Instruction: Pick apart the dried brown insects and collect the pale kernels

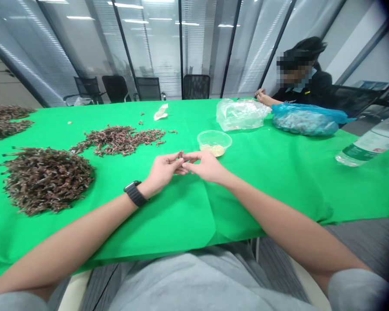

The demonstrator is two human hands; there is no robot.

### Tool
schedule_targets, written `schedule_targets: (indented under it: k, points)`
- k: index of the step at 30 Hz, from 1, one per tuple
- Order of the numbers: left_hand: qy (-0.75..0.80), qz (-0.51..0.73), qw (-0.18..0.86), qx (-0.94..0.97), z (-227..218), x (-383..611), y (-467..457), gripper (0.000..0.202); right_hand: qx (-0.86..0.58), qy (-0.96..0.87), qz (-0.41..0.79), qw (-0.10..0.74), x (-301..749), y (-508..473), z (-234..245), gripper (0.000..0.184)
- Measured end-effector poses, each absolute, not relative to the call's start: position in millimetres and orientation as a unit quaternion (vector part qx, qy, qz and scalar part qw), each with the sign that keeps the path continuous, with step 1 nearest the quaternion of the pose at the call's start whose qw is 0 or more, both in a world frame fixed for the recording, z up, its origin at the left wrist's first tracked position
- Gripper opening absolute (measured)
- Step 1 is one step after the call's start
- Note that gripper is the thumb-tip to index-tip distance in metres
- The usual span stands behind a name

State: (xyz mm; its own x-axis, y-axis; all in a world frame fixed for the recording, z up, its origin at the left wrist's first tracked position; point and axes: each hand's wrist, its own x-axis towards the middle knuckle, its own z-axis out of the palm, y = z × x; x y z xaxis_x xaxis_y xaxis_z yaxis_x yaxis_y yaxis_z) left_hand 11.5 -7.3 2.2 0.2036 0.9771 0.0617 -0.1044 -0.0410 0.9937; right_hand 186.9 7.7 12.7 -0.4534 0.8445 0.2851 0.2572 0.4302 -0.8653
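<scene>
Over the green cloth, my left hand is closed in a pinch on a small brown dried piece, possibly a dried plant bit. My right hand meets it from the other side, thumb and fingers closed at the same piece; the fingers partly hide it. Just behind my right hand stands a clear plastic bowl with pale yellowish bits in the bottom. Left of my hands lies a loose spread of small brown dried pieces. Nearer to my left forearm is a tall heap of longer brown dried stalks.
More brown pieces lie at the far left. A crumpled white scrap, a clear plastic bag, a filled blue bag and a tilted-looking bottle are on the green-covered table. Another person sits at the far right.
</scene>
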Motion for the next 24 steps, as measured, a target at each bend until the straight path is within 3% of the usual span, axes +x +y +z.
schedule_targets:
  k: [3, 10, 21, 24]
  points:
    - [0.395, 0.495, 0.568, 0.525, 1.2, 12.1, -8.2, 0.051, -0.363, -0.789, 0.311, 0.386, 185.2, 8.4, 8.6, 0.022]
    - [0.422, 0.503, 0.563, 0.502, 8.8, 12.0, -13.2, 0.048, -0.370, -0.787, 0.266, 0.417, 180.3, -0.1, 10.0, 0.025]
    - [0.429, 0.489, 0.570, 0.502, 1.4, 9.5, -9.8, 0.047, -0.396, -0.793, 0.231, 0.401, 182.7, 3.8, 6.4, 0.022]
    - [0.439, 0.482, 0.544, 0.528, 3.2, 8.5, -9.4, 0.046, -0.400, -0.774, 0.271, 0.410, 182.4, 4.4, 7.6, 0.019]
